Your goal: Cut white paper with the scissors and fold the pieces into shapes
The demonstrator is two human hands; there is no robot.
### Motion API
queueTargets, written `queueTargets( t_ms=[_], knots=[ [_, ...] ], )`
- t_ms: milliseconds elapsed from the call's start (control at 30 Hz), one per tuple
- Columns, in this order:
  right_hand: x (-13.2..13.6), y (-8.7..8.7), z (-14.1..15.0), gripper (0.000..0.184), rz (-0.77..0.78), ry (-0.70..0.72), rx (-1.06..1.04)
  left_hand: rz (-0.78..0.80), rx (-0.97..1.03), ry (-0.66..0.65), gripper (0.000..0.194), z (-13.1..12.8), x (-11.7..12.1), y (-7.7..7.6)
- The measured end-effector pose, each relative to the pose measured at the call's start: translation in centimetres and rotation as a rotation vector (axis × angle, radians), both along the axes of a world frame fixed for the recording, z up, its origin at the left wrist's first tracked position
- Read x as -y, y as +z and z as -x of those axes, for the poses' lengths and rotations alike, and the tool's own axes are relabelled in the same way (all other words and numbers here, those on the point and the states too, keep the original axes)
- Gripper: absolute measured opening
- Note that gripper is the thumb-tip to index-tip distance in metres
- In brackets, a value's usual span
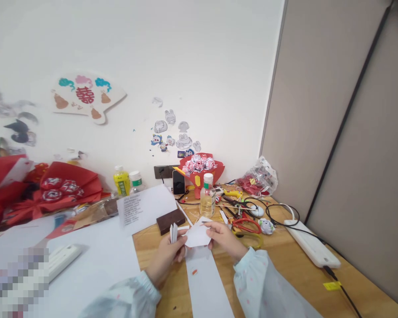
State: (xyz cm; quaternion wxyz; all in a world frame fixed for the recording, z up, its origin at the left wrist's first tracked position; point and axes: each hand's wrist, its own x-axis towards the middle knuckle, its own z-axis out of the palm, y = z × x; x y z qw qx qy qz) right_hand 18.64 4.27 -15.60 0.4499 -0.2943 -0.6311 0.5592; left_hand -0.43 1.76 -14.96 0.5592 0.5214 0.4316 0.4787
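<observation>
The left hand [170, 252] is mostly closed, pinching one edge of a small white card [198, 237], with a folded slip [174, 233] sticking up from the same fingers. The right hand [223, 238] has the opposite edge pinched too. Card's over the far end of a paper strip [207, 282] on the tabletop [166, 289], but honestly I can't tell if they're touching. Brown box [170, 221] is just beyond the left hand.

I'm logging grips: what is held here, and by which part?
A white paper piece, pinched at its left edge by the left hand and its right edge by the right hand. The left hand also holds folded paper, upper end sticking out.
</observation>
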Motion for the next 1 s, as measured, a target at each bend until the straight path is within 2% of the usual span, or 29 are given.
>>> queueTargets(
  t_ms=[167,333,567,733,867,1000],
  knots=[
    [0.1,-0.3,0.4,0.032,0.099,-0.031,-0.138,0.036,0.138,0.025,0.042,0.1,0.4,0.9],
    [0.6,-0.3,0.8,0.027,0.029,-0.062,-0.1,-0.006,0.161,-0.012,0.035,0.1,0.5,0.7],
    [0.8,-0.4,0.4,0.025,-0.066,-0.067,0.046,0.023,0.011,0.023,0.027,0.1,0.2,-0.5],
    [0.5,-0.9,0.0,0.034,-0.096,-0.046,0.108,-0.036,-0.067,-0.011,0.025,-0.1,0.2,-0.4],
    [0.2,-1.1,0.1,0.032,-0.137,-0.054,0.245,-0.056,-0.17,0.013,0.029,-0.2,0.2,-0.3],
    [0.0,-1.3,0.2,0.028,-0.133,-0.07,0.239,-0.085,-0.227,0.047,0.033,-0.2,0.3,-0.2]
  ],
)
